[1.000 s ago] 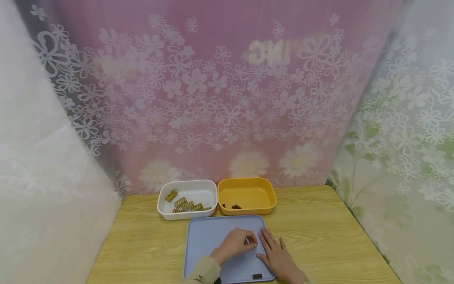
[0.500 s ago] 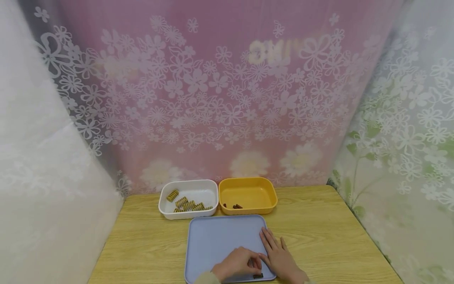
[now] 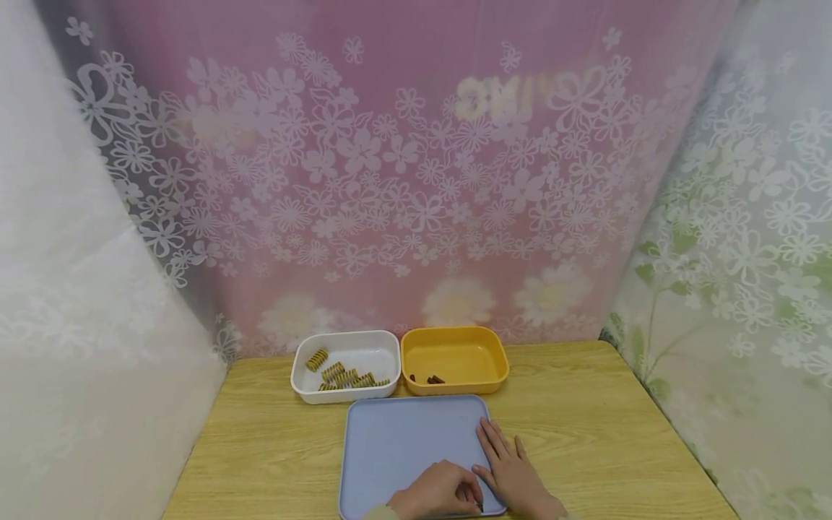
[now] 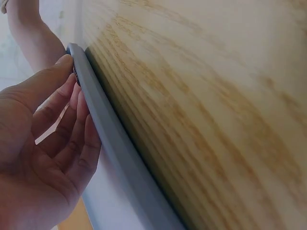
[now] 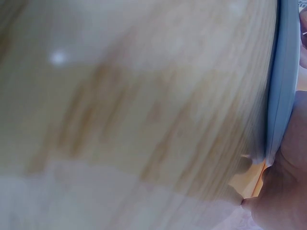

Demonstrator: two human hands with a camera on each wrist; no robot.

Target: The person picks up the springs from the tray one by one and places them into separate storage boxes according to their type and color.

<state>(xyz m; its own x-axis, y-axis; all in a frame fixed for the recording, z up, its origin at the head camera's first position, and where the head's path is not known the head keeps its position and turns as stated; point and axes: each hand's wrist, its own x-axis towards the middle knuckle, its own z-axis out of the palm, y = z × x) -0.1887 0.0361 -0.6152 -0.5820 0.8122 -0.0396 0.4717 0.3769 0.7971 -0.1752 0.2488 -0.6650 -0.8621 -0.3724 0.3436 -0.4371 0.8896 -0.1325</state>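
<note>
At the front right corner of the blue tray, my left hand pinches a small dark spring between thumb and fingers. Only an end of it shows in the head view. From the left wrist, the ridged side of the dark spring peeks out under the thumb, close against the tray's rim. My right hand rests with its fingers extended along the tray's right rim, holding nothing. In the right wrist view, part of this right hand shows beside the rim.
Behind the tray, a white bin holds several yellow-and-dark springs. Touching its right side is a yellow bin with a few small dark brown pieces. The wooden table ends at curtains behind and at the sides.
My left hand has come down toward the tray's front right corner, where the dark spring lay, and now grips it. My right hand has stayed at the right rim.
</note>
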